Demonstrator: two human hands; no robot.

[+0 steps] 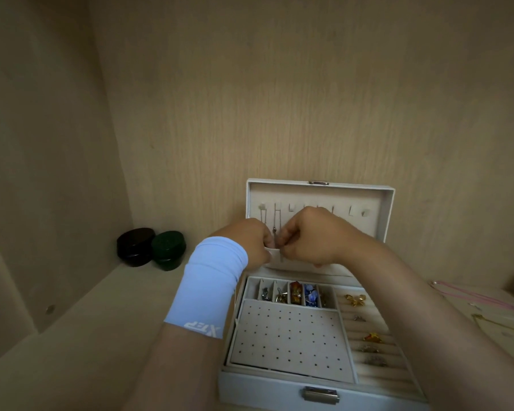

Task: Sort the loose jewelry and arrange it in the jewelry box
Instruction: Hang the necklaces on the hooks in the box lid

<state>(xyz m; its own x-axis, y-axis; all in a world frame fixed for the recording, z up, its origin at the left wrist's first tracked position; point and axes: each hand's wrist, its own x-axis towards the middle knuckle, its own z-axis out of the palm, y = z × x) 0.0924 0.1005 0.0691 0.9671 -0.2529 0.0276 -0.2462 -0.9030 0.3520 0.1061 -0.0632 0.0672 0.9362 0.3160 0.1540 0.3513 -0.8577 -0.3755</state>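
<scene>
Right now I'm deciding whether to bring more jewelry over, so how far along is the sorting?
Partly done. Rings sit in the ring rolls, and the small compartments hold earrings or charms. In hand: the left hand and right hand work a thin necklace chain hanging on the lid. Left: the perforated stud panel is bare, and a pink cord lies loose right of the box.

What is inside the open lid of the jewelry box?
A row of hooks and one hanging chain necklace. Both hands cover the lid's lower middle.
</scene>
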